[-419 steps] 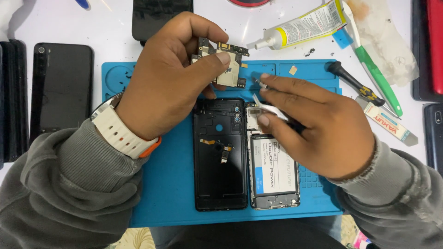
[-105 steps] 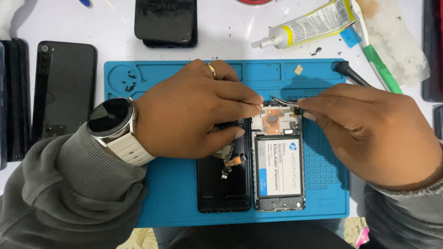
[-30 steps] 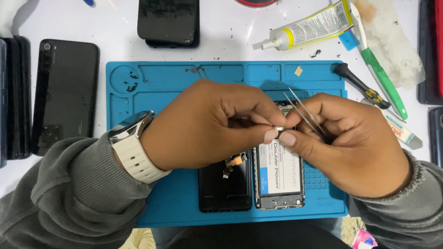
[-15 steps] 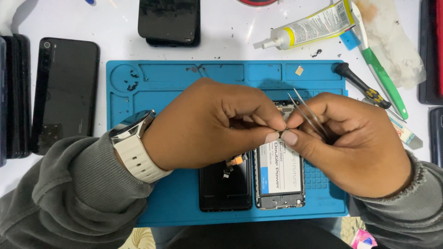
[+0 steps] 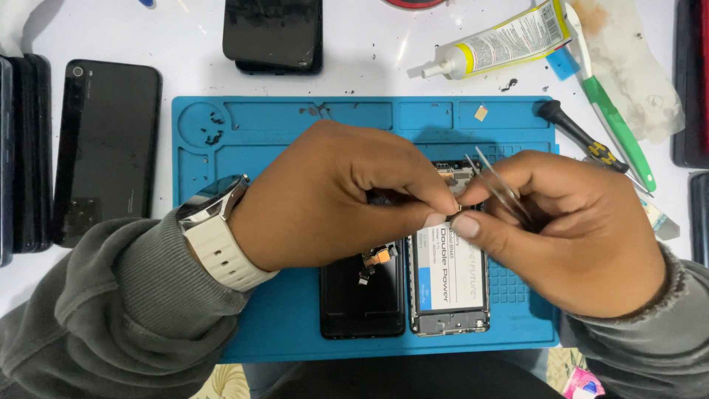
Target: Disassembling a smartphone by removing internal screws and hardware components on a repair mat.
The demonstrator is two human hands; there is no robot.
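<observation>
An opened phone frame with a white-labelled battery (image 5: 449, 284) lies on a blue work mat (image 5: 266, 140), with a black phone half (image 5: 362, 303) just left of it. My left hand (image 5: 332, 199), with a white-strapped watch at the wrist, reaches over both parts. Its fingertips pinch a tiny part at the top of the frame. My right hand (image 5: 569, 229) meets it there, thumb against the same spot, and holds thin metal tweezers (image 5: 491, 177) whose tips point up and to the left. The top of the frame is mostly hidden by the fingers.
A glue tube (image 5: 502, 44), a green-handled tool (image 5: 617, 125), a black screwdriver (image 5: 580, 137) and a stained tissue (image 5: 635, 66) lie at the upper right. Black phones lie to the left (image 5: 107, 148), at the top (image 5: 273, 33) and at the right edge (image 5: 690, 81).
Earlier my left hand held a circuit board above the mat; it then sat in the frame. Over the last second both hands stay pinched together at the frame's top, barely moving.
</observation>
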